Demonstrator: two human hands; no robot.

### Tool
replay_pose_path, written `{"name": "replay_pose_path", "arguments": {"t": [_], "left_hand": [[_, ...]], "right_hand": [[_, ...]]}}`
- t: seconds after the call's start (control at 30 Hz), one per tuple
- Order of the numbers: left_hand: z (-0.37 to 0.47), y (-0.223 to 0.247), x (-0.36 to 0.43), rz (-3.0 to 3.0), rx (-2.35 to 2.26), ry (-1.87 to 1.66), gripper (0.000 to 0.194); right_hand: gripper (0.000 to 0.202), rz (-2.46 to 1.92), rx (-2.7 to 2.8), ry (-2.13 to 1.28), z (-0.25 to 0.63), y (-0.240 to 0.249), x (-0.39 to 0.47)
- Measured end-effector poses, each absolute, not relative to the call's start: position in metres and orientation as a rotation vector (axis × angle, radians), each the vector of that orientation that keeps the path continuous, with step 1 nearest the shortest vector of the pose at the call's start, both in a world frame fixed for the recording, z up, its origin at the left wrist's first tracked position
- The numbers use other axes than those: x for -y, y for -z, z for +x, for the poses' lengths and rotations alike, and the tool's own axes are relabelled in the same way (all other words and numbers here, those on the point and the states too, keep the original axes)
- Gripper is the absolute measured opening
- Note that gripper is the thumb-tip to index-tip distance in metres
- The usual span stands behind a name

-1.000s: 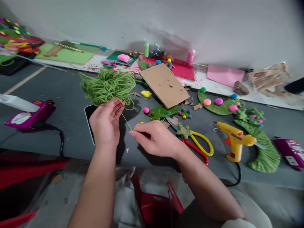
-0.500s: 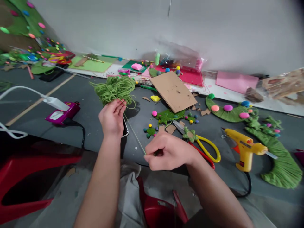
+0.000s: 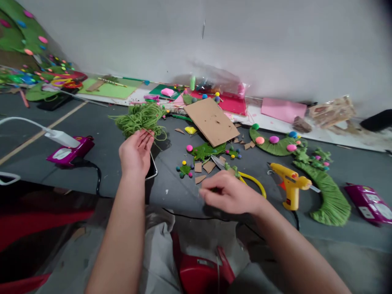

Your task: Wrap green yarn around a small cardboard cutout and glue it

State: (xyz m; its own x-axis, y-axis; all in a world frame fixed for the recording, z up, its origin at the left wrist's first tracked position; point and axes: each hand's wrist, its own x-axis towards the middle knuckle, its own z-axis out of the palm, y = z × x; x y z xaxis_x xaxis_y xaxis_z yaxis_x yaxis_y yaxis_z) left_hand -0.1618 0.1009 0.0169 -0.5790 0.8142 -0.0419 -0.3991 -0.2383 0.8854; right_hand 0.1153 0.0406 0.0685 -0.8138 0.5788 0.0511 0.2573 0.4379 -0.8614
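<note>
A loose bundle of green yarn (image 3: 141, 118) lies against the fingers of my left hand (image 3: 136, 153), whose palm faces up with the fingers curled round the yarn's near edge. My right hand (image 3: 228, 192) is closed in a pinch over the table's front part; what it holds is too small to make out. Scissors with a yellow handle (image 3: 256, 182) lie partly behind my right hand. Beneath my left hand, a phone-like object (image 3: 154, 165) shows its pale edge. Small felt pieces with pompoms (image 3: 184, 169) and a cardboard sheet (image 3: 212, 121) lie between and beyond the hands.
A yellow glue gun (image 3: 289, 181) and a green yarn-wrapped curve (image 3: 332, 196) lie at right. Purple power strips sit at left (image 3: 69, 151) and far right (image 3: 370, 204). Cardboard scraps (image 3: 209, 166) dot the grey table (image 3: 171, 200). A red stool (image 3: 197, 269) stands below.
My right hand has moved right relative to my left hand, away from the yarn bundle. The strand between the hands no longer shows clearly. The view has shifted right.
</note>
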Motion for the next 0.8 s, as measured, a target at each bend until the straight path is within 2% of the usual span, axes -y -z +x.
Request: {"name": "replay_pose_path", "arguments": {"t": [0.13, 0.33, 0.47, 0.6, 0.67, 0.73, 0.8], "left_hand": [[-0.147, -0.022, -0.090, 0.575, -1.144, -1.848, 0.021], [-0.118, -0.022, -0.077, 0.611, -1.122, -1.736, 0.017], [-0.107, -0.017, -0.074, 0.634, -1.139, -1.684, 0.017], [-0.105, -0.016, -0.070, 0.711, -1.193, -1.659, 0.018], [-0.105, -0.018, -0.067, 0.767, -1.228, -1.672, 0.017], [-0.106, -0.023, -0.063, 0.835, -1.271, -1.688, 0.014], [-0.108, -0.030, -0.059, 0.913, -1.323, -1.689, 0.013]], "right_hand": [[0.036, -1.188, 2.199, -1.046, 0.145, -0.064, -0.039], [0.022, -1.222, 2.110, -0.931, 0.152, -0.058, -0.016], [0.016, -1.090, 2.087, -1.060, 0.157, -0.058, -0.001], [0.027, -0.931, 2.040, -1.359, 0.176, -0.063, 0.005], [0.020, -0.964, 1.959, -1.414, 0.185, -0.063, 0.004], [0.021, -1.123, 1.919, -1.296, 0.193, -0.060, 0.000], [0.028, -1.401, 1.927, -1.019, 0.198, -0.055, -0.004]]}}
